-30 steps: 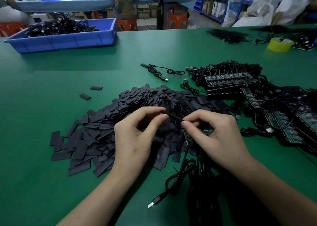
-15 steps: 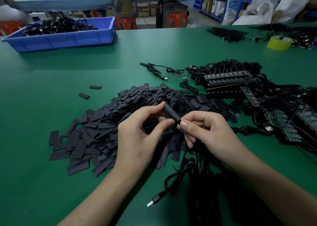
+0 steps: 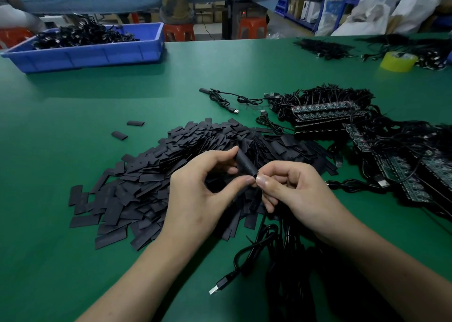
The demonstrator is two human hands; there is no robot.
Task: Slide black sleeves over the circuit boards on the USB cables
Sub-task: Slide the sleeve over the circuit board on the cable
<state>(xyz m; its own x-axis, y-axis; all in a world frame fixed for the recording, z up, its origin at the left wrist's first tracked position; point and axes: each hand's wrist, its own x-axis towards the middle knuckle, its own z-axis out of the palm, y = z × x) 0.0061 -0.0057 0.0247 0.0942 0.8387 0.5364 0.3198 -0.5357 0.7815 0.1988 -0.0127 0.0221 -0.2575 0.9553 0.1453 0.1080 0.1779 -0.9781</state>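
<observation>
Above the near edge of a heap of flat black sleeves (image 3: 146, 182) on the green table (image 3: 73, 260), the left hand (image 3: 203, 189) pinches 1 black tubular sleeve (image 3: 245, 163) between curled forefinger and thumb. The right hand (image 3: 298, 194), fingers curled in, pinches at the sleeve's near mouth, where the thin black USB cable (image 3: 254, 250) comes out. The cable drops towards the silver USB plug (image 3: 219, 288) lying nearer the camera.

The sleeve's long axis runs from far-left to near-right, tilted, with its open near end pointing at the right fingertips. Any board inside is hidden, so its depth cannot be told.

The sleeve looks light, soft and easily flattened. A light hold on its sides, mid-length, should keep the mouth round, and a hard squeeze would likely jam the board. The cable is limp and is best held close to the board. More green circuit boards (image 3: 325, 112) lie stacked to the far right.
</observation>
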